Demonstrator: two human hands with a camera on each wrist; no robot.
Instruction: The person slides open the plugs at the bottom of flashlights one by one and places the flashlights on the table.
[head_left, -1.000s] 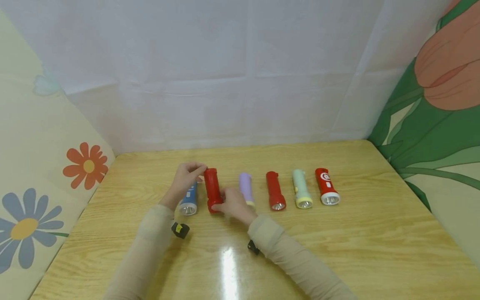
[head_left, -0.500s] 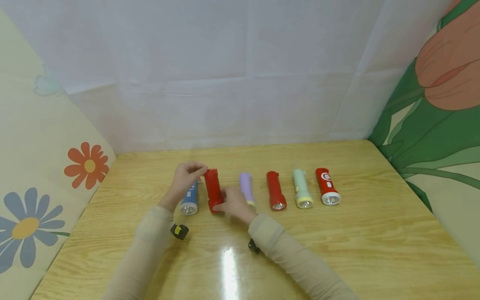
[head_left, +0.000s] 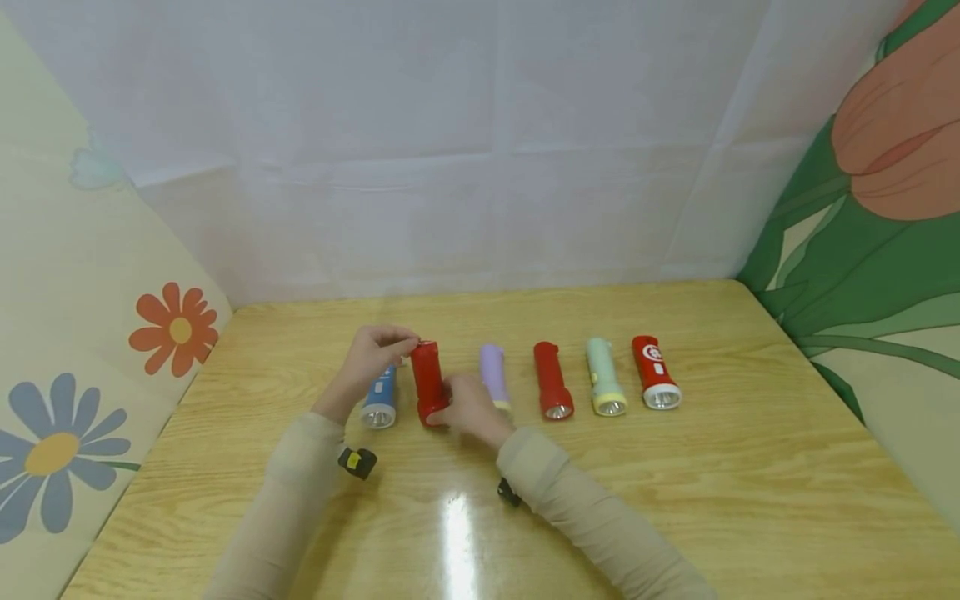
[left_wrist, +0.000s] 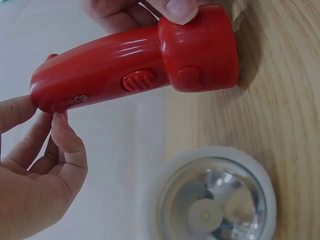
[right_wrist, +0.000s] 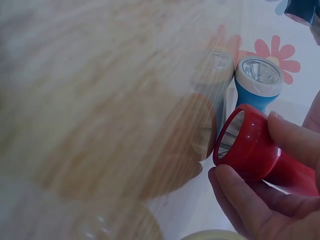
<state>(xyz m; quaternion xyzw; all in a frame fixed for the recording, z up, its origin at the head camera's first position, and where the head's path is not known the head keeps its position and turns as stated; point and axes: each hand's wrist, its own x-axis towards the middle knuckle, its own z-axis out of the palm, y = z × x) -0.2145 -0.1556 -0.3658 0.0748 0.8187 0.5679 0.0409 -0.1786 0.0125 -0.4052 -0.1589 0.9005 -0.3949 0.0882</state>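
The red flashlight [head_left: 428,379] stood tilted between the person's hands, tail raised, the rim of its lens end on or just above the table [head_left: 675,500]; I couldn't tell which. The right hand [head_left: 474,407] gripped it round the lens end, while the left hand [head_left: 369,360] pinched the tail. I'd have called the step in hand handling its tail end; the next move seemed to call for a steady right grip while the left fingers worked. Just beside it lay a blue flashlight [head_left: 380,398], partly behind the left hand. Across the other side ran lilac [head_left: 492,372], plain red [head_left: 551,375], mint [head_left: 602,373] and red-and-white [head_left: 652,367] ones.
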